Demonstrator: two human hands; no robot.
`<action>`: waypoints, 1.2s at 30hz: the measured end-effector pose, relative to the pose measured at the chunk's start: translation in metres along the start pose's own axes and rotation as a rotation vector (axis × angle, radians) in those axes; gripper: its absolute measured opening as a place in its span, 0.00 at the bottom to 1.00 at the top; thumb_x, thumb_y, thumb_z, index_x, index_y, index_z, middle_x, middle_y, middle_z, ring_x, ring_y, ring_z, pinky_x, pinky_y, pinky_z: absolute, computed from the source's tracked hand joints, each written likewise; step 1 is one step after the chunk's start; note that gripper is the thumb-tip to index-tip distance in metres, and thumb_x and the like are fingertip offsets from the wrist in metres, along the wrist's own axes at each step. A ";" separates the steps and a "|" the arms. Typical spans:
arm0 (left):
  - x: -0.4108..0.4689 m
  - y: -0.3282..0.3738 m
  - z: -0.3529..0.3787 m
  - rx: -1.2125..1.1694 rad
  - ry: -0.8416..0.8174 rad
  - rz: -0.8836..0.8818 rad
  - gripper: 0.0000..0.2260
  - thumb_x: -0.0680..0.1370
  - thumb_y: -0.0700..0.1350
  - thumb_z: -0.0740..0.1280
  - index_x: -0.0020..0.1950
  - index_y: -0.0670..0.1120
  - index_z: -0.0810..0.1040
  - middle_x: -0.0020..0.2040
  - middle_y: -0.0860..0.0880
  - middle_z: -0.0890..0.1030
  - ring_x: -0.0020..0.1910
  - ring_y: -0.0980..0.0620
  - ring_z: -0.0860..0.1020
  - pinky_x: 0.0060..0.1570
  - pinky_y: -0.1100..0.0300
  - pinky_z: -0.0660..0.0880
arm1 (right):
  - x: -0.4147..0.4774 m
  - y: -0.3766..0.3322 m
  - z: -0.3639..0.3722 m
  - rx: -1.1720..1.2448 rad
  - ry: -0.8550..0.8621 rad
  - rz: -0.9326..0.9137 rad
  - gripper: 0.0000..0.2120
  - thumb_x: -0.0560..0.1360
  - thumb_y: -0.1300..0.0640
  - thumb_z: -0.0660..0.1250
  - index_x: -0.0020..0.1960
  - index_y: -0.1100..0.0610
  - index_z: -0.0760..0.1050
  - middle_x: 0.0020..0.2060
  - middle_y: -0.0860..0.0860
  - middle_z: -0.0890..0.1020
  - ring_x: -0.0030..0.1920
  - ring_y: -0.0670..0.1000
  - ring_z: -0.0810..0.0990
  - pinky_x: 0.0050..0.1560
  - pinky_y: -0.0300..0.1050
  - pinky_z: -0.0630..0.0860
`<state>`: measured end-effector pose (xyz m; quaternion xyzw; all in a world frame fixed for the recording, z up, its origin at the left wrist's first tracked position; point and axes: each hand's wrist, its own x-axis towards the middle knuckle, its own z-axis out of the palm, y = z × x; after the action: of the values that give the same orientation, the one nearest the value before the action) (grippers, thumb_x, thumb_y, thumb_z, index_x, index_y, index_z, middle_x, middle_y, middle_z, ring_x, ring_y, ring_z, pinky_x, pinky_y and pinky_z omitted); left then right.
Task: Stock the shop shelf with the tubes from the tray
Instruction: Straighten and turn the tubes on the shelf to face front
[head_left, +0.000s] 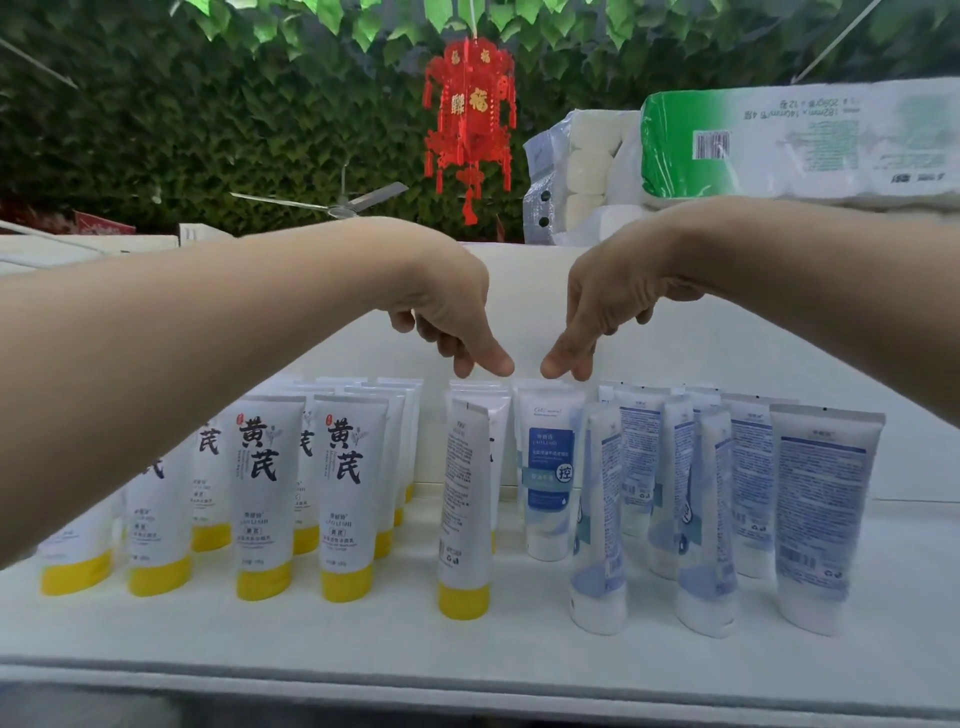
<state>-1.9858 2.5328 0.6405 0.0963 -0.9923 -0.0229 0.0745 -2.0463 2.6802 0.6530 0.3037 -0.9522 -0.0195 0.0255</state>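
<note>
Several white tubes with yellow caps (262, 499) stand cap-down in rows on the left of the white shelf (395, 639). Several blue-and-white tubes (826, 514) stand on the right. Between the two groups, one yellow-capped tube (464, 509) stands turned sideways, next to a blue-labelled tube (550, 467). My left hand (452, 317) hangs just above the yellow-capped tubes in the middle, fingers pointing down, holding nothing. My right hand (602, 312) hangs above the blue-labelled tube, its fingertips just over the tube's top edge, holding nothing. No tray is in view.
Packs of toilet paper (800, 140) lie on top of the shelf unit at the upper right. A red paper lantern (470, 119) hangs in front of a green leaf wall. The shelf's front edge (467, 680) runs along the bottom.
</note>
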 end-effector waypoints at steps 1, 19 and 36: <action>-0.003 -0.002 0.002 0.005 -0.003 -0.010 0.18 0.70 0.61 0.73 0.38 0.46 0.84 0.37 0.50 0.77 0.37 0.51 0.70 0.34 0.60 0.67 | -0.005 0.000 0.001 0.000 0.008 0.009 0.16 0.65 0.35 0.74 0.35 0.48 0.85 0.46 0.44 0.82 0.52 0.48 0.76 0.49 0.47 0.71; -0.028 0.003 0.020 0.004 -0.052 -0.021 0.18 0.70 0.61 0.73 0.33 0.47 0.84 0.34 0.51 0.77 0.35 0.51 0.69 0.32 0.61 0.65 | -0.040 -0.015 0.019 -0.088 -0.040 0.132 0.19 0.69 0.38 0.73 0.27 0.50 0.83 0.45 0.46 0.81 0.54 0.51 0.74 0.54 0.48 0.71; -0.044 0.001 0.025 0.048 0.074 0.159 0.05 0.71 0.44 0.76 0.38 0.48 0.81 0.43 0.52 0.82 0.48 0.51 0.78 0.48 0.56 0.73 | -0.041 -0.021 0.026 0.016 0.131 0.037 0.18 0.68 0.53 0.78 0.56 0.57 0.82 0.57 0.53 0.82 0.61 0.57 0.77 0.56 0.49 0.73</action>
<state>-1.9475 2.5428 0.6092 0.0196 -0.9937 0.0106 0.1102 -2.0026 2.6874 0.6249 0.2868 -0.9541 0.0086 0.0856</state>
